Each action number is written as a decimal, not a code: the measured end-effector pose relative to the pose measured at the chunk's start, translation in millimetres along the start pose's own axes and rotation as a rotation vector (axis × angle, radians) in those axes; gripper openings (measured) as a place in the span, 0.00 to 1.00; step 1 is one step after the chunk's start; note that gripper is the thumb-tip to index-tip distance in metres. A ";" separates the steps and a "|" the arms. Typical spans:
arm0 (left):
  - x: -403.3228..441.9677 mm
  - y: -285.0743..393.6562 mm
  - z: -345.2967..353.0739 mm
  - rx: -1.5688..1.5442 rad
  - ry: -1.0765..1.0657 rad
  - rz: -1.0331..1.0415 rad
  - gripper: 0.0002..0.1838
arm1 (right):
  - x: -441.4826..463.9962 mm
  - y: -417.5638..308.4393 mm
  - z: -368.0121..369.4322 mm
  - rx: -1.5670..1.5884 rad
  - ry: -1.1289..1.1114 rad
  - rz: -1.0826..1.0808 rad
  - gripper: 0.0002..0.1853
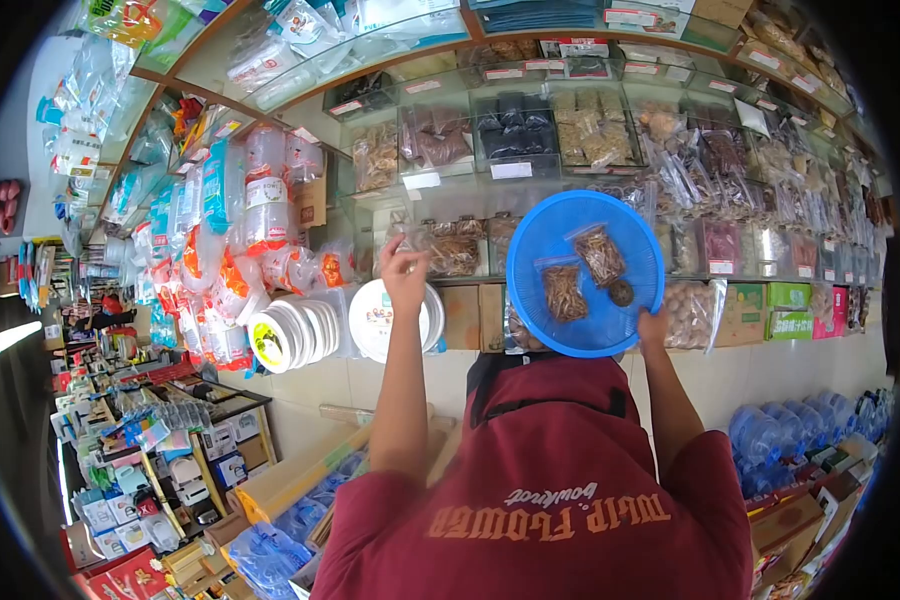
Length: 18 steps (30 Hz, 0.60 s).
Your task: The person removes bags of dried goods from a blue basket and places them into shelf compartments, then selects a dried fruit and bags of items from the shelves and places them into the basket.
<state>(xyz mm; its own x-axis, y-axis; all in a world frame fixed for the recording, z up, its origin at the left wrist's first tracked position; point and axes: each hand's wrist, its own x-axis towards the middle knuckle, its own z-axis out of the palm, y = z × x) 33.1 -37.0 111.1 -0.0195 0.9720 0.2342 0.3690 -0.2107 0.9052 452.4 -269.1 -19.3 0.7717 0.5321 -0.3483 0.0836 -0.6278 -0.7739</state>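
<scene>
My right hand (653,328) grips the lower right rim of a round blue plastic basket (530,225). Inside the basket lie two clear zip bags of thin brown dried pieces, one bag (599,256) above the other bag (565,293), with a small round dark item (621,292) beside them. My left hand (405,272) is raised at the front of a glass shelf bin, its fingers bent together. Something clear seems to be at the fingertips, too faint to name. Just right of it, small bags of brown dried goods (455,255) sit in the bin.
Glass-fronted bins (510,170) of bagged dried goods rise ahead. White round tubs (295,335) and packs of clear plastic cups (267,210) stand left. Boxes (790,310) line the lower right shelf. Large blue water bottles (760,435) stand on the right, behind me.
</scene>
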 end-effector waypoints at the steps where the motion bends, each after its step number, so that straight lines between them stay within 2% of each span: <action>1: 1.3 -2.3 4.4 -0.001 0.002 0.000 0.07 | 1.1 2.4 0.9 0.015 0.002 0.012 0.18; 3: -2.5 -9.3 20.5 0.635 -0.168 0.227 0.13 | 4.5 7.2 2.7 0.030 0.002 0.021 0.17; 5: -20.5 -33.0 42.3 0.632 -0.262 0.076 0.19 | 7.6 13.7 3.8 0.048 -0.020 0.027 0.17; 9: -54.3 -50.2 62.6 0.603 -0.731 -0.263 0.24 | 10.9 33.6 5.6 0.086 -0.015 0.048 0.17; 13: -80.1 -53.1 69.1 0.526 -0.734 -0.270 0.25 | 8.2 28.5 6.2 0.063 -0.002 0.010 0.16; 15: -82.2 -61.8 70.6 0.539 -0.699 -0.393 0.25 | 8.2 28.2 6.4 0.041 0.003 0.007 0.16; 18: -79.8 -85.0 67.5 0.497 -0.585 -0.335 0.24 | 9.8 31.3 7.8 0.068 0.003 -0.002 0.16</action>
<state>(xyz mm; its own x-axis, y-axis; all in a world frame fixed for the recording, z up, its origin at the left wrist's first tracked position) 66.0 -89.7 -8.4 0.2342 0.9010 -0.3652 0.7991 0.0355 0.6001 457.7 -279.1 -51.0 0.7736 0.5315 -0.3451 0.0425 -0.5869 -0.8086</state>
